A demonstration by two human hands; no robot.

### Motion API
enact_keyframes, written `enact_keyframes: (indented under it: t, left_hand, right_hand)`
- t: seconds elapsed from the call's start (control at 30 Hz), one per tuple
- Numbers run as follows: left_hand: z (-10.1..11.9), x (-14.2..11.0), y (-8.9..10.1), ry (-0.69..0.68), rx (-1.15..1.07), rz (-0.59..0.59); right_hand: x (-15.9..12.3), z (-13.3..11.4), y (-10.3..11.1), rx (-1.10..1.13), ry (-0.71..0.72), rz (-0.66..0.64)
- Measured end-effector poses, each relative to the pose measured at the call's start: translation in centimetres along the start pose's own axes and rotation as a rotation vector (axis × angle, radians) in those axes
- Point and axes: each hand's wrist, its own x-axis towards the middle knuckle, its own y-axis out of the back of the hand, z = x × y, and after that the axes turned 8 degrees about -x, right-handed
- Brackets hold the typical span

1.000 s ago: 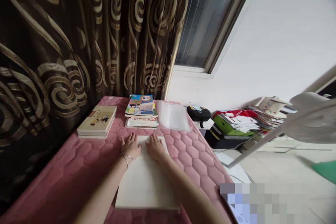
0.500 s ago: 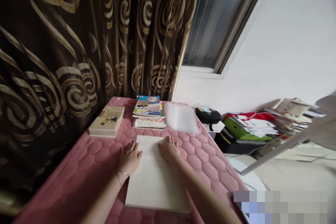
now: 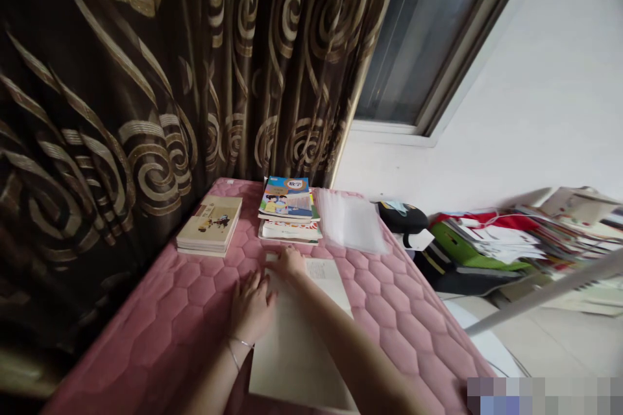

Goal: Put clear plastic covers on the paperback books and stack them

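Note:
A book with cream pages [image 3: 302, 363] lies open on the pink quilted mattress [image 3: 195, 311], lengthwise in front of me. Small print shows on its upper right part. My left hand [image 3: 253, 305], a thin bangle at its wrist, rests along the book's left edge with fingers apart. Near the top left corner of the page, my right hand [image 3: 289, 262] lies over the paper, its forearm crossing the book. Its fingers look laid out on the page, partly blurred. Beyond the hands stands a stack of colourful textbooks [image 3: 287, 198].
Tan booklets [image 3: 209, 224] are stacked at the left edge. Clear plastic covers [image 3: 353, 224] lie right of the textbooks. Past the mattress are a black case [image 3: 403, 217], piled papers [image 3: 501, 243] and a pale fan pole [image 3: 540, 295]. A patterned curtain [image 3: 195, 78] hangs behind.
My right hand has gone from the book's right side across to its top left. Printed text now shows where the paper looked blank. My left hand stays at the left edge; the view shifted.

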Motion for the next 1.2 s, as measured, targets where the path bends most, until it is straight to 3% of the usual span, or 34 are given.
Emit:
enact_keyframes:
  t: [0.23, 0.4, 0.6, 0.93, 1.1, 1.2]
  left_hand:
    - [0.0, -0.2, -0.1, 0.006, -0.026, 0.015]
    - [0.0, -0.3, 0.1, 0.015, -0.034, 0.001]
    - [0.3, -0.2, 0.3, 0.022, -0.034, 0.0]
    - [0.3, -0.1, 0.1, 0.019, -0.044, 0.013]
    - [0.2, -0.2, 0.2, 0.029, -0.058, 0.01]
    - [0.2, -0.2, 0.2, 0.024, -0.065, 0.005]
  right_hand:
    - [2.6, -0.7, -0.5, -0.036, -0.076, 0.038]
    - [1.0, -0.6, -0.8, -0.034, -0.008, 0.087]
    - [-0.5, 0.5, -0.9, 0.048, 0.083, -0.037]
    - [2.2, -0.6, -0.6, -0.002, -0.056, 0.051]
    - [0.6, -0.6, -0.8, -0.012, 0.016, 0.083]
    - [-1.0, 0.2, -0.6, 0.015, 0.092, 0.035]
